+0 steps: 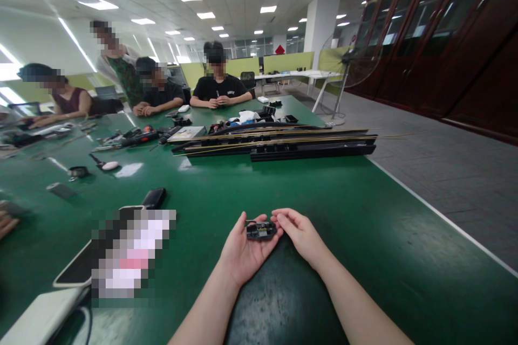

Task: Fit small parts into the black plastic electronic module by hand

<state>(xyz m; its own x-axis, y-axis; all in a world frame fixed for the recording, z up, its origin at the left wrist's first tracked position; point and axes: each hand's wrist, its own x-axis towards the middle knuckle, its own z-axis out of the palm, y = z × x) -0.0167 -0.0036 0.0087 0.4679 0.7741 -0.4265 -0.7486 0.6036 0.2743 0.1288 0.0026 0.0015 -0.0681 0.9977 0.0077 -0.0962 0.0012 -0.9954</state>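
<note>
A small black oblong device [261, 230] lies across the palm and fingers of my left hand [242, 256], its upward side showing an exposed inside with a lighter metallic part in the middle. My left thumb stands up beside it while the fingers curl under and support it. At the device's right end is my right hand [301, 234], with thumb and fingertips pinched together close to the left fingertips. Whatever those right fingertips hold, if anything, is too small to make out. Both hands are just above the green table [348, 215].
Long black rails [315, 152] with thin brass-coloured rods lie across the table ahead. A dark tablet-like panel [75, 264], partly blurred out, and a white box [42, 318] are at left. Tools [141, 136] and parts lie farther back. Several people sit or stand beyond; a fan [346, 59] stands right.
</note>
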